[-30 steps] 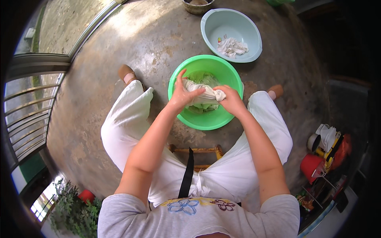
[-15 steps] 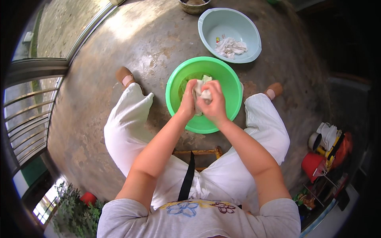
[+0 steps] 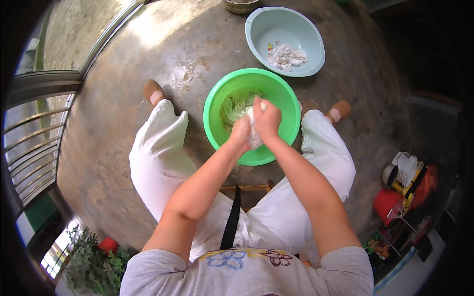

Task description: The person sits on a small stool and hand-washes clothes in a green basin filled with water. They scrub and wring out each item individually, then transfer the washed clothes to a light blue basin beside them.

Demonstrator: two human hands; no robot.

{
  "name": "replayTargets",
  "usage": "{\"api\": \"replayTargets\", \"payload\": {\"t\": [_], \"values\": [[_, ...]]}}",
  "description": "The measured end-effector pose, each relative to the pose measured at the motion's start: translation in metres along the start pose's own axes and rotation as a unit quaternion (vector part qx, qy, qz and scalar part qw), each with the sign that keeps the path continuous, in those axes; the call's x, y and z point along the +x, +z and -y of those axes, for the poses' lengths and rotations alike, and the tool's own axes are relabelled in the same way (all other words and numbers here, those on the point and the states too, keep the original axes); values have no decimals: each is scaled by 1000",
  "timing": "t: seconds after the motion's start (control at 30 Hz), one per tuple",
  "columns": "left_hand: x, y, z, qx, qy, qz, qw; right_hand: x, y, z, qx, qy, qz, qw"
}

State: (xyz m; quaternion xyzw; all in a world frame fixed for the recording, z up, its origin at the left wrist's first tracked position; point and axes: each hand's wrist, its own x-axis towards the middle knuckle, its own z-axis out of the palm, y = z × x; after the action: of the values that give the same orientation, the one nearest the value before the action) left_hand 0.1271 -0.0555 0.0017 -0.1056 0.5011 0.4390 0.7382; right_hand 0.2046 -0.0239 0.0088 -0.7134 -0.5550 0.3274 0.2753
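Note:
Between my knees stands a bright green basin with wet, pale cloth lying in its water. Over it both hands work on a white cloth, bunched up between them. My left hand is closed on the cloth from the lower left. My right hand is a little higher, its fingers curled tightly round the cloth, with a bit of white poking out at the top. Part of the cloth hangs below the hands. The palms and most fingertips are hidden.
A pale blue basin holding a crumpled white cloth sits beyond the green one. Behind it is a metal bowl. A red bucket stands among items at the right; a leafy plant is at lower left.
My left hand has dropped lower and my right hand has shifted slightly right, over the top of the cloth. More of the pale cloth inside the green basin now shows.

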Motion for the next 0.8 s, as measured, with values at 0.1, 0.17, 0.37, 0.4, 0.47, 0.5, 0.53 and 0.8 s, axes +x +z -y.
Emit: {"api": "replayTargets", "payload": {"t": [0.1,0.17,0.37,0.4,0.47,0.5,0.53,0.8], "values": [[-15,12,-12,47,-3,9,999,-7,1,8,43,-55,-45,997],[-3,-9,-16,-24,34,93,995,-36,5,21,95,-170,-22,981],[-43,30,-30,193,-16,74,978,29,-18,-13,142,29,54,988],[-39,22,-37,236,32,81,968,35,-19,-9,192,29,73,978],[-21,-8,-44,316,128,91,936,26,-31,1,191,45,197,960],[-19,-13,-49,280,179,93,939,22,-39,7,182,79,291,936],[-18,-17,-53,287,197,100,932,23,-49,15,170,111,382,902],[-32,-17,-58,500,334,131,788,36,-97,49,239,62,388,888]]}}
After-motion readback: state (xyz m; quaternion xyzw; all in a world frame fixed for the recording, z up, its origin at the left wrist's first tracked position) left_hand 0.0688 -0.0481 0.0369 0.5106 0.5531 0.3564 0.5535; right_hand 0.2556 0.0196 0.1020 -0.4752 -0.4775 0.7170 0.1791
